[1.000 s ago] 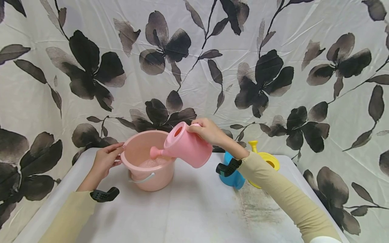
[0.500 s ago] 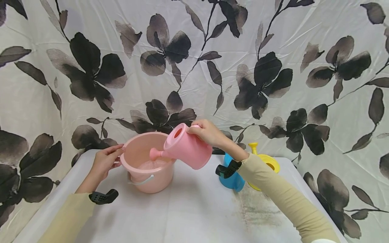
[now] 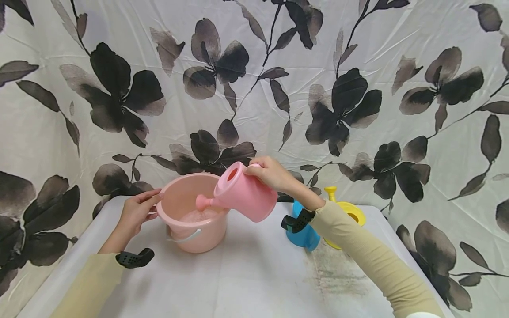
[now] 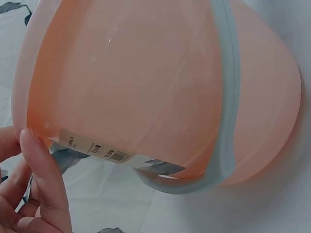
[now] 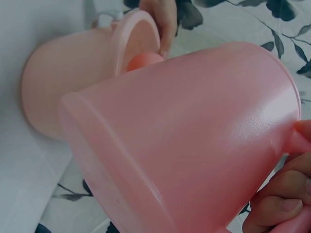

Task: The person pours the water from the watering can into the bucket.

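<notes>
Right hand [image 3: 271, 173] grips the pink can [image 3: 248, 196] by its handle [image 5: 295, 225], tipped, spout [image 3: 204, 202] inside the bucket's [image 3: 208, 236] mouth; left hand [image 3: 135, 213] pinches the rim [image 4: 22, 87], bucket standing on the table [image 3: 254, 278]!

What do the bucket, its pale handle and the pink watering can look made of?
Bucket: likely plastic, smooth, low gloss; thin highlights streak its wall.
Pale handle: probably plastic, matte; a thick blue-grey strip with no metallic glint.
Pink watering can: likely plastic, satin; broad soft highlights and rounded edges.
</notes>
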Available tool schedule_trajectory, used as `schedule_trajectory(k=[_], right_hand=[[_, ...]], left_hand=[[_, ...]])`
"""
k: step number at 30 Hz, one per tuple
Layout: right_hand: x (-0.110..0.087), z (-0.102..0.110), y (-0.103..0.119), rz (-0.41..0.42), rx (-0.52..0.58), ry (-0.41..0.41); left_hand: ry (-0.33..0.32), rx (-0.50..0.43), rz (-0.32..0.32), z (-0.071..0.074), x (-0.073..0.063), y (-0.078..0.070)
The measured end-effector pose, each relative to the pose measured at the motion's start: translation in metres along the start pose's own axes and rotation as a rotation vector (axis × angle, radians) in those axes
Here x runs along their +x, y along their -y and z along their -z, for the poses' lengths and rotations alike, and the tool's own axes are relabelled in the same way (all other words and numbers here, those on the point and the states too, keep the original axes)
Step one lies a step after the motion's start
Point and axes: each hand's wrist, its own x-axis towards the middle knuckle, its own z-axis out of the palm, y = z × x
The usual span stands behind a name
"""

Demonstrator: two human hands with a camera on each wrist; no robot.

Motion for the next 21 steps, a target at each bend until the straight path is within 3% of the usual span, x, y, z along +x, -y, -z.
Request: schedule_trajectory(k=[21], right_hand=[[0.012, -0.001, -0.001, -0.016, -0.013, 0.002]], left_hand=[[0.014, 0.007, -0.002, 0.000, 0.018, 0.000]])
